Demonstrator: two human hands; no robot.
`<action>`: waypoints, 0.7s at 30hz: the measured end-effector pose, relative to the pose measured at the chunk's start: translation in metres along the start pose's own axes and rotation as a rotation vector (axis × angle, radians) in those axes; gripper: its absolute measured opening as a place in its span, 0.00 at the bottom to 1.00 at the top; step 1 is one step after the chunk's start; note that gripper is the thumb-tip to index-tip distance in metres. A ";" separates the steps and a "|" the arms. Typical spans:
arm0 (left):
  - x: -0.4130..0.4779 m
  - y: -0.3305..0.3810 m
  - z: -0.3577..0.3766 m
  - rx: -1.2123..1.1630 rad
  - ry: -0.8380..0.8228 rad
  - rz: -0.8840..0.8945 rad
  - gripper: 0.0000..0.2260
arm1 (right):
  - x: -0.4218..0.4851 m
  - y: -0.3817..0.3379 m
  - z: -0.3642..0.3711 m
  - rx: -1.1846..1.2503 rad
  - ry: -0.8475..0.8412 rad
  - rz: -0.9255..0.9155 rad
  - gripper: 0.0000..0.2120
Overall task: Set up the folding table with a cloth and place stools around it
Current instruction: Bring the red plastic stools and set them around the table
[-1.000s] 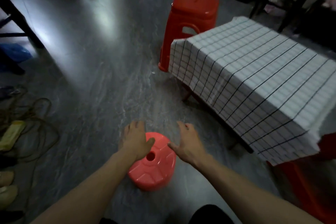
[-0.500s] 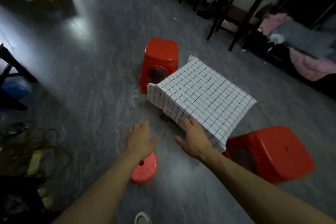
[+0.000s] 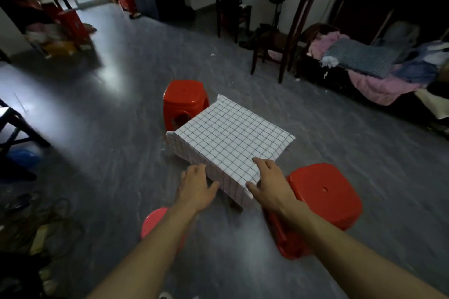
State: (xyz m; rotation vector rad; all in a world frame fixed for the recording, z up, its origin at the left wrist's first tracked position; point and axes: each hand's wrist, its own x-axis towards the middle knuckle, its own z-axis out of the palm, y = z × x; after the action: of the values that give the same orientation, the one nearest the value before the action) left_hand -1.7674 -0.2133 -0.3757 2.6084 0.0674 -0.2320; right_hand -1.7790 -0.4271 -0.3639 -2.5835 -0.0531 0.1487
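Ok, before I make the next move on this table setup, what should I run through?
1. Cloth spread: ok. The checked cloth lies flat and hangs over the near edges.
2. Hands free: ok. The left hand and right hand are both open and hold nothing.
3. Stools placed: ok for three. These are the far red stool, the right red stool and the small round stool at the near left.
4. Far right side of the cloth: not ok, no stool there.
5. Table legs locked: cannot tell, the cloth hides them.
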 end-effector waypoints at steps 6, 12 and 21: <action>-0.048 0.121 0.063 -0.028 -0.072 -0.031 0.26 | -0.040 0.101 -0.090 0.003 0.035 0.000 0.34; -0.031 0.182 0.089 -0.015 -0.078 -0.033 0.29 | -0.038 0.162 -0.135 0.031 0.078 0.005 0.30; 0.062 0.230 0.148 -0.036 -0.144 -0.059 0.27 | 0.039 0.238 -0.157 -0.022 -0.004 0.122 0.32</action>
State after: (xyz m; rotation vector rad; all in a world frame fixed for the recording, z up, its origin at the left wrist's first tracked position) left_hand -1.7075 -0.4862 -0.3996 2.5478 0.0972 -0.4349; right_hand -1.7199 -0.7087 -0.3609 -2.6084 0.1018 0.1987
